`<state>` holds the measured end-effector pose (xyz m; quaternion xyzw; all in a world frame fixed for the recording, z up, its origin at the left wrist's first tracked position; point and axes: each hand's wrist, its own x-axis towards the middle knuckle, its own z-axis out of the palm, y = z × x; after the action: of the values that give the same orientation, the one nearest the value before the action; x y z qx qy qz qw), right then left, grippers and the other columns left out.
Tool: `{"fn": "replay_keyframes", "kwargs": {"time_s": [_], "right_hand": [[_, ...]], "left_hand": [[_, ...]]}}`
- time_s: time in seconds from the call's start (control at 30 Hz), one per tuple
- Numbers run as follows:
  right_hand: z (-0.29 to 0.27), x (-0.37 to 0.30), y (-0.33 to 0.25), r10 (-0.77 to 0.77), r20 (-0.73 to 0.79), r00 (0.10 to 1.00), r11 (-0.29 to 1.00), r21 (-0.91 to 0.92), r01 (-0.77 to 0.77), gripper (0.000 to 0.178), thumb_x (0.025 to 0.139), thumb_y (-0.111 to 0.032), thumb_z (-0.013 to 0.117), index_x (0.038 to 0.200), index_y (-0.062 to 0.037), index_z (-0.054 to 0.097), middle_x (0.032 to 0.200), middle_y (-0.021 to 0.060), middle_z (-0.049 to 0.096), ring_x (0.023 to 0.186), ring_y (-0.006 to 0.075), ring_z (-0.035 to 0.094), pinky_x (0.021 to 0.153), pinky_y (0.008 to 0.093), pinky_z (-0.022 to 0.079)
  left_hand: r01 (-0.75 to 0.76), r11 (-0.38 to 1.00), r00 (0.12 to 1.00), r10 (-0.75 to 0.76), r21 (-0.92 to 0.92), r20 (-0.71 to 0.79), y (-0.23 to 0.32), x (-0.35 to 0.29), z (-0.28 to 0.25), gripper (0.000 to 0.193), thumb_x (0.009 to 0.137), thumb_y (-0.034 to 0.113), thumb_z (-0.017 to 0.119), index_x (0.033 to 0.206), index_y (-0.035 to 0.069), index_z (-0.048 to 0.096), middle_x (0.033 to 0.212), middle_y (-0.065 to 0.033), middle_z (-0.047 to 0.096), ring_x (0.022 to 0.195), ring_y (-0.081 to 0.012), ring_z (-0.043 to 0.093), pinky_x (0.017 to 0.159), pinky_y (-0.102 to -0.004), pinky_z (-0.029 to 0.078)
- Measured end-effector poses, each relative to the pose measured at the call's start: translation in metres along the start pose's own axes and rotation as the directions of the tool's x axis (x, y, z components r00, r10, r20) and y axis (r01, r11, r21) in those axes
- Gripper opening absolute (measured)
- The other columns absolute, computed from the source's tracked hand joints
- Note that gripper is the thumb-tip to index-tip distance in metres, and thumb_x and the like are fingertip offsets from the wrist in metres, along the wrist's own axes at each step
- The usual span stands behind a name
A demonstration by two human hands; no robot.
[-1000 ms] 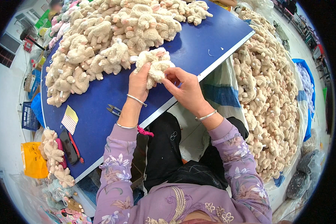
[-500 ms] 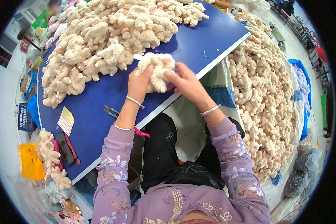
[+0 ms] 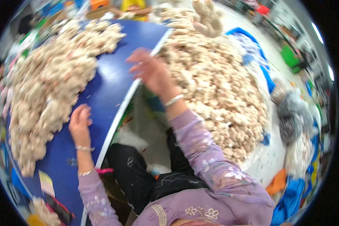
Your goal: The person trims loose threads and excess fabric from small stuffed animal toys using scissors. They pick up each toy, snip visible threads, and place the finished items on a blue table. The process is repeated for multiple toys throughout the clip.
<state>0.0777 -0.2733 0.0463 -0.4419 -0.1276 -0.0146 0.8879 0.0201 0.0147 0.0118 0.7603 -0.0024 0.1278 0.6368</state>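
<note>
In the head view, we had our right hand (image 3: 150,71) out with its fingers spread apart; a blurred stuffed toy (image 3: 208,19) was in the air beyond it, rightward, above a big heap (image 3: 222,101). Our left hand (image 3: 80,119), loosely uncurled, hovered over the blue table (image 3: 105,86), a toy pile (image 3: 45,98) to its left.

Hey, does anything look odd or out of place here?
Yes: at the top of the view, a cream plush toy appears airborne over the toy pile, looking larger than those in it. It touches neither the right hand nor the left hand.
</note>
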Motion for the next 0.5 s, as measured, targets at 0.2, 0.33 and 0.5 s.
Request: {"fn": "replay_keyframes", "kwargs": {"time_s": [0.2, 0.33, 0.5], "right_hand": [[0.024, -0.016, 0.065, -0.001, 0.170, 0.985, 0.857, -0.507, 0.088, 0.021, 0.084, -0.017, 0.060, 0.078, 0.0018, 0.064, 0.066, 0.0072, 0.065, 0.059, 0.0123, 0.061, 0.055, 0.0291, 0.050], [0.045, -0.037, 0.044, 0.051, 0.128, 0.990, 0.807, -0.590, 0.035, 0.040, 0.089, -0.021, 0.052, 0.056, 0.0006, 0.058, 0.052, 0.0075, 0.058, 0.046, 0.0162, 0.055, 0.048, 0.0315, 0.046], [0.058, -0.055, 0.003, -0.069, 0.265, 0.962, 0.755, -0.616, 0.224, 0.018, 0.080, -0.003, 0.049, 0.070, 0.0011, 0.062, 0.069, 0.0098, 0.065, 0.058, 0.0206, 0.061, 0.056, 0.0343, 0.049]], "left_hand": [[0.103, 0.928, 0.994, -0.104, -0.357, 0.015, -0.080, 0.019, -0.046, 0.025, 0.099, 0.023, 0.048, 0.107, 0.001, 0.057, 0.061, 0.0047, 0.036, 0.049, -0.0031, 0.032, 0.042, -0.0186, 0.028], [-0.017, 0.993, 0.993, 0.004, -0.114, -0.118, -0.008, -0.004, 0.000, 0.027, 0.099, 0.023, 0.047, 0.111, 0.001, 0.056, 0.063, 0.0017, 0.046, 0.048, -0.0028, 0.033, 0.043, -0.0171, 0.030], [0.030, 0.994, 0.999, -0.026, -0.109, 0.038, -0.057, 0.026, -0.035, 0.023, 0.099, 0.024, 0.047, 0.103, 0.004, 0.058, 0.066, 0.0021, 0.048, 0.048, -0.0041, 0.035, 0.043, -0.0190, 0.031]]}}
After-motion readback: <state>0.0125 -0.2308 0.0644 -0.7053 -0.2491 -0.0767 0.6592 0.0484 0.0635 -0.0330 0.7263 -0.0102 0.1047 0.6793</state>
